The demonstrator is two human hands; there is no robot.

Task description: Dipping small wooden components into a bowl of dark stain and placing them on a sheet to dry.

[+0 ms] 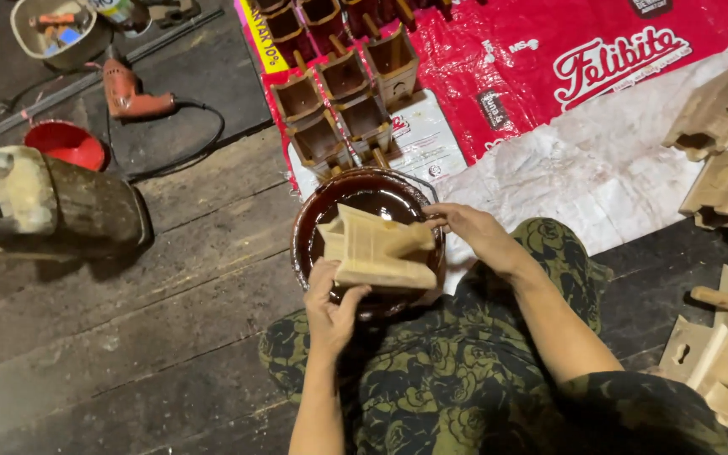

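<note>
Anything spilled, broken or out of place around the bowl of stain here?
Nothing stands out. Both hands, left hand and right hand, hold a bare wooden piece over the bowl of dark liquid; no spill shows on the floor.

1. Floor point(170, 278): dark, worn wooden planks, running left of the hands.
2. Plastic sheet point(600, 143): red and white, spread beyond and right of the hands.
3. Light: dim, brightest on the sheet.
4. Power drill point(132, 94): far upper left.

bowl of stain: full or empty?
Holds liquid: the bowl shows a glossy dark brown pool. Exact level cannot be told; the wooden piece held over it hides much.
</note>
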